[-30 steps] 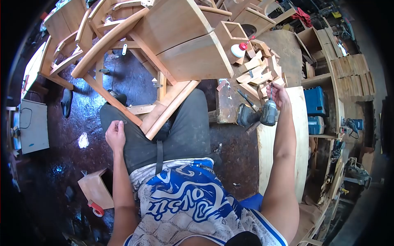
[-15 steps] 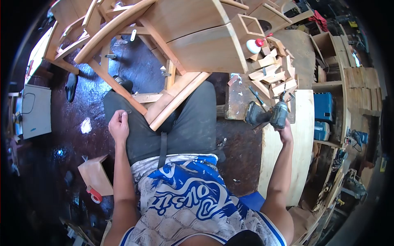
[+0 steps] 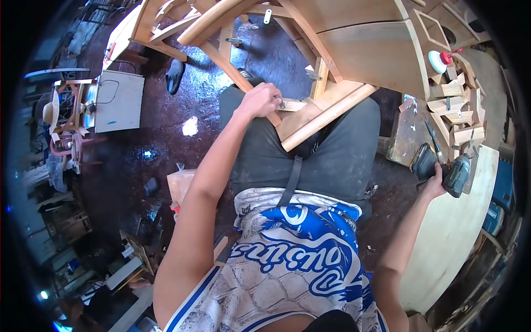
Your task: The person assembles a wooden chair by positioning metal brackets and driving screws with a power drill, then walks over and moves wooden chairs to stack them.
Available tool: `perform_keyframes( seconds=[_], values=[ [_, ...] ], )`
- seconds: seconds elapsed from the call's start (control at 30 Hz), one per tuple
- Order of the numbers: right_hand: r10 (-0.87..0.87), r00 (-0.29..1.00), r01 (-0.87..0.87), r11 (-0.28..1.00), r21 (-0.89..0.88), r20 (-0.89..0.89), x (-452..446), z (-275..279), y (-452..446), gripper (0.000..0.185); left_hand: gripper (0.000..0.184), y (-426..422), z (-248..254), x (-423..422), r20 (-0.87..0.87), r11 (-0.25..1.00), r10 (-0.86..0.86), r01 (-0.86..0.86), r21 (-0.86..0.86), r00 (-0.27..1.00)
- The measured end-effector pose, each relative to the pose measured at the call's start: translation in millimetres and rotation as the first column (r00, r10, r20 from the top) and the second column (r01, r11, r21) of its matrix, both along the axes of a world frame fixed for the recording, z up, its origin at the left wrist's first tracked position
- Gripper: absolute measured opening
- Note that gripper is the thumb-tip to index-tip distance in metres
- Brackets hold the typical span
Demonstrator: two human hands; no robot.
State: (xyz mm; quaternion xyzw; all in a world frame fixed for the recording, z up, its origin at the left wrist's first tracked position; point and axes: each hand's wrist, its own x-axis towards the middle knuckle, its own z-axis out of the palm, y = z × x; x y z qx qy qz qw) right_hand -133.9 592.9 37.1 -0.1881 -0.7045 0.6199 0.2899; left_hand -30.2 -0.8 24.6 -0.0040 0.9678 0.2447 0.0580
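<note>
My left hand (image 3: 261, 101) is closed at the corner of a wooden chair frame, beside its slanted leg (image 3: 227, 65). At its fingertips a small metal piece (image 3: 282, 104) shows, its shape mostly hidden. The frame's thick front rail (image 3: 327, 116) lies across my thighs, with a wide wooden panel (image 3: 368, 58) above it. Metal brackets (image 3: 235, 41) are fixed at other joints of the frame. Off to the right, my right hand (image 3: 435, 185) is wrapped round the grip of a cordless drill (image 3: 457, 176), by the edge of the bench.
Wood offcuts (image 3: 462, 113) and a white glue bottle with a red cap (image 3: 440, 61) sit on the right-hand bench. A pale board (image 3: 451, 232) lies in front of them. On the dark floor at left are a slipper (image 3: 174, 76) and a white box (image 3: 120, 102).
My left hand has come from beside my thigh up to the chair frame's corner. The drill in my right hand has tilted and dropped lower beside the bench. The view has swung left.
</note>
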Motion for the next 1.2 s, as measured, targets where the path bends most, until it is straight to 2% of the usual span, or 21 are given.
perform_keyframes(
  seconds=[0.03,0.07,0.13,0.27,0.53,0.7,0.8,0.87,1.1,1.17,1.2],
  values=[
    [0.029,0.999,-0.03,0.999,-0.041,-0.025,-1,3,-2,0.028,0.022,-3,-10,-10,-0.025,0.995,-0.103,0.103,-0.018,0.994],
    [0.057,0.997,-0.061,0.995,-0.08,-0.049,-1,7,-5,0.027,0.022,-2,-14,-21,-0.018,0.994,-0.108,0.108,-0.02,0.994],
    [0.025,1.0,-0.026,0.997,-0.07,-0.012,-3,10,-11,0.026,0.024,2,-21,-39,0.306,0.986,-0.061,0.106,-0.132,0.95],
    [-0.038,0.999,0.038,0.998,-0.049,0.003,-5,5,-13,0.022,0.027,5,-24,-58,0.507,0.979,0.026,0.08,-0.185,0.862],
    [0.001,0.999,-0.004,0.997,-0.074,-0.037,-5,1,-9,0.026,0.031,8,-32,-67,0.551,0.96,0.049,0.112,-0.255,0.833],
    [-0.009,0.998,0.006,0.999,-0.043,-0.061,-3,13,-21,0.029,0.033,10,-35,-76,0.575,0.92,-0.057,0.267,-0.287,0.816],
    [-0.013,0.997,0.009,0.999,-0.047,-0.075,-4,8,-17,0.029,0.033,9,-45,-79,0.553,0.919,-0.085,0.281,-0.278,0.829],
    [0.011,1.0,-0.011,1.0,-0.018,-0.022,-3,6,-13,0.043,0.033,15,-36,-80,0.576,0.91,-0.078,0.294,-0.291,0.813],
    [-0.006,0.999,0.006,1.0,-0.011,-0.031,-5,3,-11,0.042,0.032,20,-36,-79,0.557,0.871,-0.095,0.34,-0.355,0.825],
    [0.007,0.998,-0.01,0.999,-0.043,-0.066,-6,1,-9,0.029,0.031,22,-35,-82,0.551,0.845,-0.121,0.376,-0.379,0.826],
    [0.01,0.998,-0.013,0.999,-0.043,-0.065,-5,-1,-8,0.029,0.029,24,-35,-82,0.545,0.817,-0.149,0.413,-0.402,0.825]
  ],
)
